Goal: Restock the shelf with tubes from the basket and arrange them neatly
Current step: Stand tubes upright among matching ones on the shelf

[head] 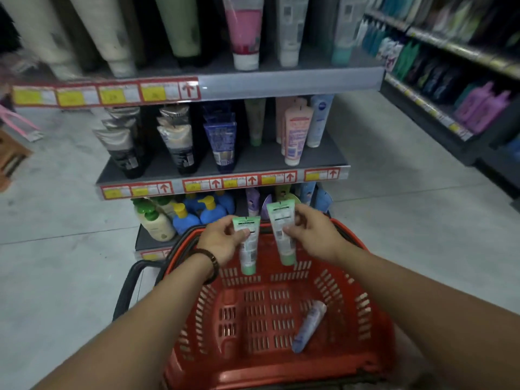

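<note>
Over the far rim of the red basket (349, 280), my left hand (222, 240) grips a green tube (249, 257), cap pointing down. My right hand (312, 235) grips a second green tube (284, 240), also cap down and slightly higher. One pale blue-and-white tube (309, 325) lies on the basket floor at the right. The middle shelf (253, 160) carries rows of standing tubes: black, dark blue, one green tube (255, 122) alone, pink and white ones.
The top shelf holds large white, green and pink tubes. Pump bottles and small items stand on the bottom shelf behind the basket. Another shelving unit with bottles runs along the right. Grey floor lies on both sides.
</note>
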A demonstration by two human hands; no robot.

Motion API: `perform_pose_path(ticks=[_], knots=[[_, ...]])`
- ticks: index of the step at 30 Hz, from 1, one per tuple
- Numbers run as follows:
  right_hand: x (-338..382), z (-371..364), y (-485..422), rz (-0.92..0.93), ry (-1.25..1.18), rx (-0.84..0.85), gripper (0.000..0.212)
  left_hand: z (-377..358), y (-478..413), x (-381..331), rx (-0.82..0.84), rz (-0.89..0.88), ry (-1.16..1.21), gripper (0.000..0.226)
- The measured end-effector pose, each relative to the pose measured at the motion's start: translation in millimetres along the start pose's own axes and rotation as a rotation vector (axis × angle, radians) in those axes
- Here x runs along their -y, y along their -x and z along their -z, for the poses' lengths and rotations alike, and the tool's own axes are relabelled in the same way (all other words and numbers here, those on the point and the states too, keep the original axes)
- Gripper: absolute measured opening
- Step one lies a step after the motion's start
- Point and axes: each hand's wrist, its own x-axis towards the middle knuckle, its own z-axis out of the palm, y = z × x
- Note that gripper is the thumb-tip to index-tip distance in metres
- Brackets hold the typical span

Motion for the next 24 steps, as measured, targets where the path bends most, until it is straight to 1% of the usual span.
perform_pose_path(ticks=[1,2,3,5,8,10,12,14,18,24], knots=[[11,3,-6,0.027,0.002,-0.048,0.023,10,1,-11,-0.007,-0.016,-0.029,0.034],[20,5,-13,0.050,0.003,-0.094,0.020,20,4,-23,-0.011,-0.036,-0.055,0.021],[29,7,-21,0.066,-0.012,-0.131,0.016,27,7,-32,-0.021,-0.070,-0.092,0.012],[47,9,-37,0.097,-0.043,-0.199,0.008,36,9,-38,-0.026,-0.144,-0.192,0.016],[76,13,-65,0.131,0.005,-0.343,0.012,39,11,-30,0.043,-0.183,-0.245,0.020],[90,13,-84,0.115,-0.005,-0.396,0.013,40,9,-27,0.072,-0.200,-0.263,0.017],[103,11,-103,0.097,-0.020,-0.414,0.018,44,5,-31,0.090,-0.233,-0.320,0.016],[114,8,-119,0.095,-0.022,-0.414,0.019,47,1,-37,0.067,-0.260,-0.336,0.016],[122,-2,-150,0.055,-0.032,-0.451,0.022,50,-7,-42,-0.013,-0.273,-0.267,0.010],[123,-13,-197,-0.038,-0.047,-0.474,0.030,55,-9,-42,-0.027,-0.263,-0.200,0.009]])
